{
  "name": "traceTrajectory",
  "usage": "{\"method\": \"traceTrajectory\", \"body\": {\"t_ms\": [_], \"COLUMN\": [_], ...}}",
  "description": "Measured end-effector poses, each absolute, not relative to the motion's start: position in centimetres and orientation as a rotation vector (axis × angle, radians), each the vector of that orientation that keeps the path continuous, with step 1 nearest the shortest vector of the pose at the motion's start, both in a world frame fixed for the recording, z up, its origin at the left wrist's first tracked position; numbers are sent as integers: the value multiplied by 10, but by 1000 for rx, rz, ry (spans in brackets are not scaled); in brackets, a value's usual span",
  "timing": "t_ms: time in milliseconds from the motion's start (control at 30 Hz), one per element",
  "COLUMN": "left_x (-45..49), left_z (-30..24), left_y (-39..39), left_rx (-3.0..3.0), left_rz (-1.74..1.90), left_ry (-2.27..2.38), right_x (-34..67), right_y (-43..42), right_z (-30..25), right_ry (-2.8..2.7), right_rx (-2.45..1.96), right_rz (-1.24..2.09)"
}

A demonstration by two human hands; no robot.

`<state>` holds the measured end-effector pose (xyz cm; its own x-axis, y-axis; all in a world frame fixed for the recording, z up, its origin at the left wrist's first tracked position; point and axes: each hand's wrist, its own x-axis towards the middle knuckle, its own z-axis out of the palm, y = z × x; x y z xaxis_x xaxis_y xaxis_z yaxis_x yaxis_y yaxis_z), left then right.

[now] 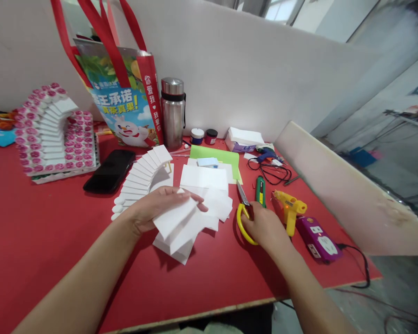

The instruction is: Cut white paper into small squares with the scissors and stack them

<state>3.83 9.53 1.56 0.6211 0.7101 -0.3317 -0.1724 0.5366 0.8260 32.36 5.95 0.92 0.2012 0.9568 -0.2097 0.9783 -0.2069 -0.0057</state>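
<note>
Folded white paper (176, 214) is gripped in my left hand (153, 204), above more white sheets (204, 178) on the table. My right hand (266, 225) is closed round the yellow handles of a pair of scissors (244, 222), whose blades point away from me and lie nearly shut. A green utility knife (260, 189) lies just beyond my right hand. Left of the papers stands a curved white staircase model (141, 174) with fan-shaped steps, partly hidden behind my left hand.
A yellow glue gun (290, 206) and a purple power strip (318, 239) with a cord lie at the right. A black phone (109, 171), a steel flask (173, 113), a printed bag (120, 102) and a pink-flowered model (55, 134) occupy the left and back. A board (348, 195) borders the right side.
</note>
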Motion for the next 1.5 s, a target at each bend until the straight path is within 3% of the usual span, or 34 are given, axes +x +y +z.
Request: {"method": "traceTrajectory", "body": {"t_ms": [100,300,500,700,900,1167,1400,1500], "left_x": [37,39,43,46,45,54,53,51], "left_z": [15,1,-27,-18,-5,-21,-7,-1], "left_y": [97,108,113,108,102,105,107,106], "left_rx": [1171,1566,2246,2401,2098,1583,786,719], "left_rz": [628,1221,847,694,550,881,1074,1088], "left_ry": [958,1372,1263,1412,1676,1362,864,721], "right_x": [330,329,323,322,298,298,303,301], "right_y": [59,57,60,60,65,83,49,46], "right_z": [6,3,11,25,30,18,57,54], "right_ry": [1923,1909,1885,1876,2439,2776,2883,2931], "right_rx": [2362,2362,2255,2165,2106,2075,1876,1906], "right_rz": [-246,-130,-126,-104,194,-626,-840,-631]}}
